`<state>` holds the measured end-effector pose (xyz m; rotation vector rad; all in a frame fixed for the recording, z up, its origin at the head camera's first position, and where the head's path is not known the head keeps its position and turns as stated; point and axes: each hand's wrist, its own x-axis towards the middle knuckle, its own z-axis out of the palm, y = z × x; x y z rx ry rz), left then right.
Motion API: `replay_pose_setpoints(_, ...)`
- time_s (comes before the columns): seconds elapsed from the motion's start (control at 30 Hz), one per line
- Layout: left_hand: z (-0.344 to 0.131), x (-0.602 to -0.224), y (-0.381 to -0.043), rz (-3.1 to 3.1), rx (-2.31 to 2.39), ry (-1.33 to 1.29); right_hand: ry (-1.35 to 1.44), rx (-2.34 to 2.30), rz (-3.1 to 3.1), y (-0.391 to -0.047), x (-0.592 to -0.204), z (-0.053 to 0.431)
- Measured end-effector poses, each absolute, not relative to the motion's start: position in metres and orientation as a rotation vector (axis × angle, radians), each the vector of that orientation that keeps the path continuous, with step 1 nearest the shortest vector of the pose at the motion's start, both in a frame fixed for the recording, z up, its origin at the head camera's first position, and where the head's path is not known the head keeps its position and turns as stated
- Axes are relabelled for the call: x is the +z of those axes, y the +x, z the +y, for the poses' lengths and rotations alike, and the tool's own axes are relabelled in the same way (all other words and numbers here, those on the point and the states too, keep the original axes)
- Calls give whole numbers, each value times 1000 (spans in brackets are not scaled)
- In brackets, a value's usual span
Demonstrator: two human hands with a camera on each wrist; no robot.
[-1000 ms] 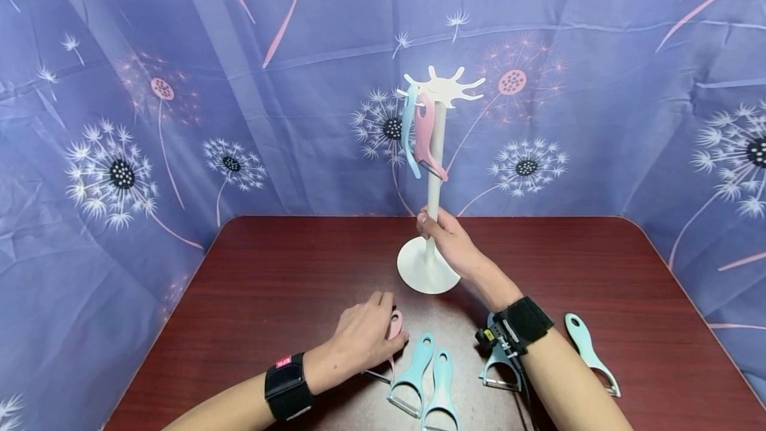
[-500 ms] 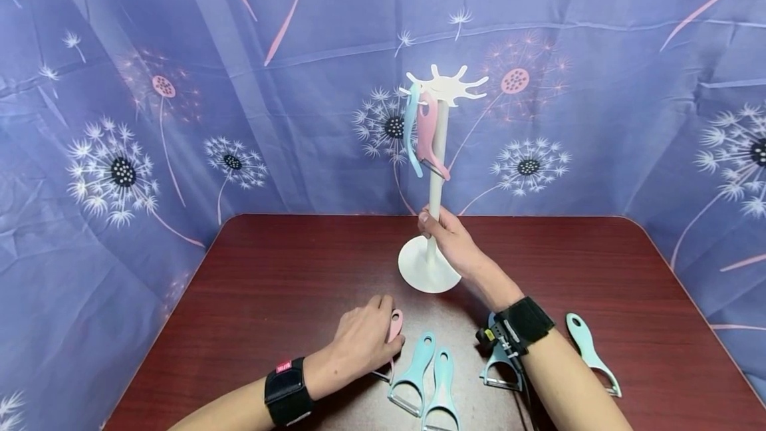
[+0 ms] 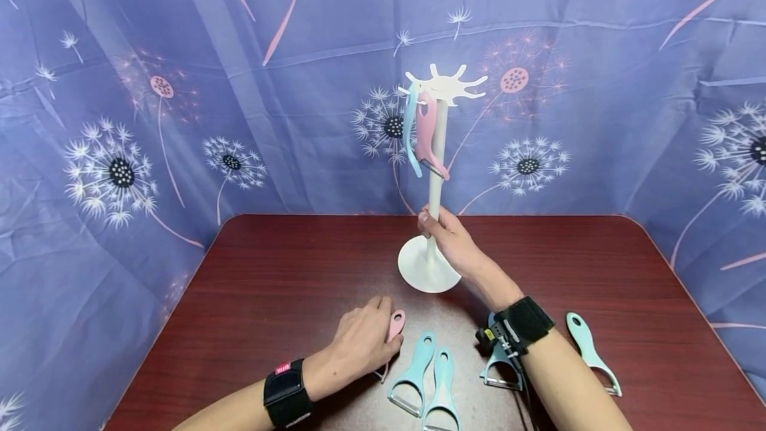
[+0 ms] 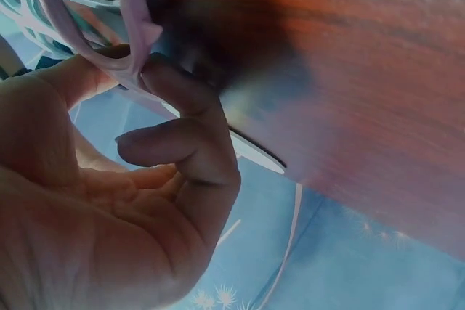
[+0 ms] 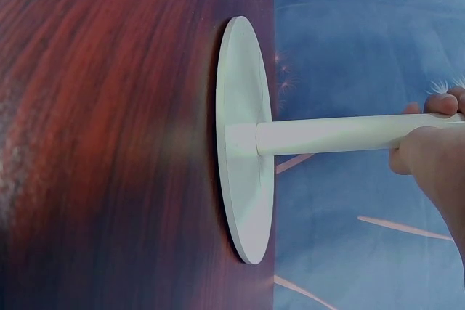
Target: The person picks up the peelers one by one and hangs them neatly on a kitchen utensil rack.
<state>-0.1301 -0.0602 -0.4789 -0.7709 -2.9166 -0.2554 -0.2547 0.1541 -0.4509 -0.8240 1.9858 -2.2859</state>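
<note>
My left hand [image 3: 363, 338] pinches a pink peeler [image 3: 395, 326] near the front of the table; in the left wrist view thumb and fingers grip the peeler [image 4: 131, 56] just below its blade end. The right hand [image 3: 453, 243] grips the post of a white stand [image 3: 437, 198], low down above its round base [image 3: 421, 271]. In the right wrist view that base [image 5: 243, 143] stands flat on the table, fingers wrapped round the post. From the stand's hooks [image 3: 445, 87] hang a light blue peeler [image 3: 409, 128] and a pink peeler [image 3: 426, 132].
Two teal peelers [image 3: 419, 364] lie side by side right of my left hand. A blue peeler [image 3: 499, 364] lies partly hidden under the right wrist, and a mint peeler [image 3: 589, 348] lies beyond the right forearm. A patterned blue cloth [image 3: 311, 118] hangs behind the dark red table [image 3: 287, 265].
The pink peeler in my left hand has turned slightly, its blade end now mostly hidden behind the hand in the head view. The right hand and the stand stay in place.
</note>
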Motion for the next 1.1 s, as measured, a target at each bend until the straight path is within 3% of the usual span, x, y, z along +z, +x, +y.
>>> replay_pose_setpoints(1.1,-66,-449,-148,-2796,-604,-696,-816,-2263,2058,-252,-448,154)
